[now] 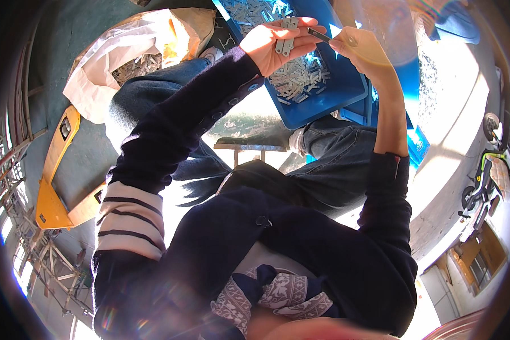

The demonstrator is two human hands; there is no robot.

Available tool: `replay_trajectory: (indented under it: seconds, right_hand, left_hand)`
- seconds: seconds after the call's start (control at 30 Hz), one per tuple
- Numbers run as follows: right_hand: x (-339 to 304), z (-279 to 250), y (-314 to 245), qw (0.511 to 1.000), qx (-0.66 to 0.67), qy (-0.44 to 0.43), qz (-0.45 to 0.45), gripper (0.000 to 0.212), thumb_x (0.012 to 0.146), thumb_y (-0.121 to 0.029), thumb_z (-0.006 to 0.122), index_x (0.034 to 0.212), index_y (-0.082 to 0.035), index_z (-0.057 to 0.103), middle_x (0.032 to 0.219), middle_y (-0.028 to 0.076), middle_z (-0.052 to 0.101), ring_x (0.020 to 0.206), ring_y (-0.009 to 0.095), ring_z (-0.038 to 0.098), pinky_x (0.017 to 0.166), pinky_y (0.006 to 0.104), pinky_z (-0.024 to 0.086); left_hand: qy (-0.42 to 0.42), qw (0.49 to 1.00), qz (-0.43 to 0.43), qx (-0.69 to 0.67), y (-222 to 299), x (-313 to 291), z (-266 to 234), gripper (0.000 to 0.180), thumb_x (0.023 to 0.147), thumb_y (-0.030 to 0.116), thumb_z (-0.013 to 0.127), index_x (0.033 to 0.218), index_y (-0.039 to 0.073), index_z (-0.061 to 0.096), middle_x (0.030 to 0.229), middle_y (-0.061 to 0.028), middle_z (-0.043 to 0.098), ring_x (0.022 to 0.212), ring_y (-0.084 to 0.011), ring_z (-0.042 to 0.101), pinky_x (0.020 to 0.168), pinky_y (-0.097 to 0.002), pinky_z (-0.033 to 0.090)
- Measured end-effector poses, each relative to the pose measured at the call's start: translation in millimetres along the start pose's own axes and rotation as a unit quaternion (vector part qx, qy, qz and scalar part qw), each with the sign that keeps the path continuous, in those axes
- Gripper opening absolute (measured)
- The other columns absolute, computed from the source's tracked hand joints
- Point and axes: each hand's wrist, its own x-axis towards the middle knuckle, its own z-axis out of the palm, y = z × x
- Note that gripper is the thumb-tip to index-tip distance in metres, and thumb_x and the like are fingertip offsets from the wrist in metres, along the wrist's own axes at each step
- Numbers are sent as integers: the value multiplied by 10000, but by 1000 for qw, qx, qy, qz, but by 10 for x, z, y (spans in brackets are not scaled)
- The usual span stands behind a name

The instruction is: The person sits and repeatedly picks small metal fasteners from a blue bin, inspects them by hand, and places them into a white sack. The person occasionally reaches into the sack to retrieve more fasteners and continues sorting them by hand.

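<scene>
My left hand (259,48) is turned palm up above the blue crate (341,103), holding a few flat grey metal plates (287,37) with small round holes. The plates lie side by side across the fingers. Just right of them, my right hand (361,52) pinches one end of a small dark metal strip (318,35). The strip's other end reaches to the left fingertips; whether it touches them I cannot tell. Below both hands, many loose small metal pieces (300,79) fill part of the crate, in strong sunlight.
At the left, an open paper sack (88,79) holds more metal pieces (137,69) beside my knee. A yellow pallet jack (54,195) stands beyond it. A low stool (249,146) is between my legs. A scooter (481,190) is parked far right.
</scene>
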Motion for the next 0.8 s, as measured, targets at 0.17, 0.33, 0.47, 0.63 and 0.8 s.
replay_trajectory:
  seconds: [0.17,0.33,0.47,0.63,0.8]
  right_hand:
    - [23,6,81,999,28,-15,-9,301,765,-352,585,722,-58,533,462,-28,338,372,36,279,346,200,171]
    - [5,-6,62,999,10,-24,30,266,758,-311,598,714,-50,570,489,-4,398,414,59,339,389,214,219]
    - [0,-40,21,996,-38,-42,68,210,756,-242,610,698,-41,624,544,47,513,503,110,463,475,243,323]
    - [5,-41,13,995,-58,-42,74,212,753,-250,610,699,-46,628,548,53,520,503,117,471,477,248,335]
    - [6,-47,21,995,-51,-37,83,211,759,-247,603,705,-45,629,553,56,523,503,118,469,478,248,337]
  left_hand:
    - [37,994,4,-106,-43,26,-94,442,845,310,474,1138,-19,432,1204,-205,421,1056,-283,490,827,-334,452]
    - [63,992,48,-94,-58,53,-141,371,845,242,474,1103,-24,449,1194,-201,432,1068,-307,476,856,-348,431]
    - [96,986,38,-133,-16,14,-133,303,797,111,521,1056,-37,466,1171,-204,451,1069,-313,476,860,-350,432]
    - [118,989,-42,-80,-68,8,-71,276,833,4,421,1104,-48,413,1146,-199,469,1050,-290,494,875,-316,426]
    - [84,992,-82,-40,-101,6,-59,298,856,-17,373,1154,-37,371,1160,-190,462,1054,-269,493,876,-296,426]
